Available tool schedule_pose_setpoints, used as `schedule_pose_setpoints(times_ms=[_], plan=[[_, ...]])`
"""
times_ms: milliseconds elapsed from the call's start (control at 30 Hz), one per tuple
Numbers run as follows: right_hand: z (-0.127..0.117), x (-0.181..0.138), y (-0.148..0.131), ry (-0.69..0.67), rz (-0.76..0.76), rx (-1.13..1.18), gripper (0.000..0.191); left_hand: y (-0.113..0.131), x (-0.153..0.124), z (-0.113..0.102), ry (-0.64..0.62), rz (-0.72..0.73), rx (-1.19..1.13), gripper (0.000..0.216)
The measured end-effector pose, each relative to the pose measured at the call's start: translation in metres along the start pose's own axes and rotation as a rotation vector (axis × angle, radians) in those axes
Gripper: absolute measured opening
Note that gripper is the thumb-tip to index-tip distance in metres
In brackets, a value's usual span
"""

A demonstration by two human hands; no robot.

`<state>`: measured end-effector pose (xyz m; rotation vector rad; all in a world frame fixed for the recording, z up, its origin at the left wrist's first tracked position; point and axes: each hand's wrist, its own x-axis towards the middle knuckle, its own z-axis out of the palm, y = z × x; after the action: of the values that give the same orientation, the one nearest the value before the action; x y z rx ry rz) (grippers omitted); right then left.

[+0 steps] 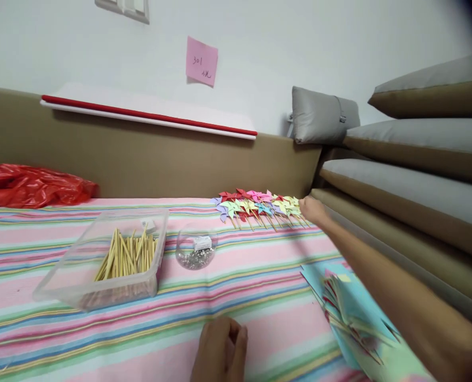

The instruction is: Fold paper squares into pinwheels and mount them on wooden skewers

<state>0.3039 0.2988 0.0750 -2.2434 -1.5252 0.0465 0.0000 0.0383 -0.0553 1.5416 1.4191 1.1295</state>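
Note:
My right hand [314, 210] reaches far out to the right end of a group of paper pinwheels [259, 208] lying on the cloth. Its fingers look curled beside the pale yellow ones; what they hold, if anything, is hidden. The pinwheels are red, pink, purple, blue and yellow, with thin wooden sticks pointing toward me. At the bottom centre, my left hand [220, 350] hovers or rests over the cloth with fingers loosely curled in, and nothing shows in it. Under my right forearm lies a stack of coloured paper [349, 307] with cut pieces on top.
A clear plastic box [162, 228] of wooden sticks [130, 254] stands on the left. Beside it a round clear dish [196, 249] holds small silvery pins. A red plastic bag [36, 185] lies at the back left. Stacked cushions [411, 180] line the right side of the striped cloth [180, 329].

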Motion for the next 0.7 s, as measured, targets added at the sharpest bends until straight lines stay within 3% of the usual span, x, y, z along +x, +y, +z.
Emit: schedule_pose_setpoints(times_ms=[133, 233, 333, 433, 533, 700], plan=[[-0.075, -0.059, 0.08, -0.004, -0.111, 0.047, 0.026, 0.025, -0.004, -0.003, -0.1, -0.011, 0.063, 0.039], [-0.096, -0.123, 0.133, -0.082, -0.171, 0.12, 0.03, 0.038, -0.009, 0.001, -0.197, 0.053, 0.151, 0.04], [-0.075, -0.178, 0.16, -0.087, -0.184, 0.14, 0.033, 0.04, -0.016, 0.006, -0.24, 0.135, 0.183, 0.041], [-0.036, -0.211, 0.164, -0.045, -0.179, 0.15, 0.034, 0.034, -0.026, 0.006, -0.233, 0.113, 0.187, 0.043], [-0.009, -0.228, 0.161, -0.047, -0.215, 0.192, 0.046, 0.03, -0.034, 0.0, -0.228, 0.088, 0.205, 0.043], [-0.003, -0.236, 0.175, -0.085, -0.214, 0.247, 0.061, 0.033, -0.036, -0.009, -0.232, 0.119, 0.247, 0.043]])
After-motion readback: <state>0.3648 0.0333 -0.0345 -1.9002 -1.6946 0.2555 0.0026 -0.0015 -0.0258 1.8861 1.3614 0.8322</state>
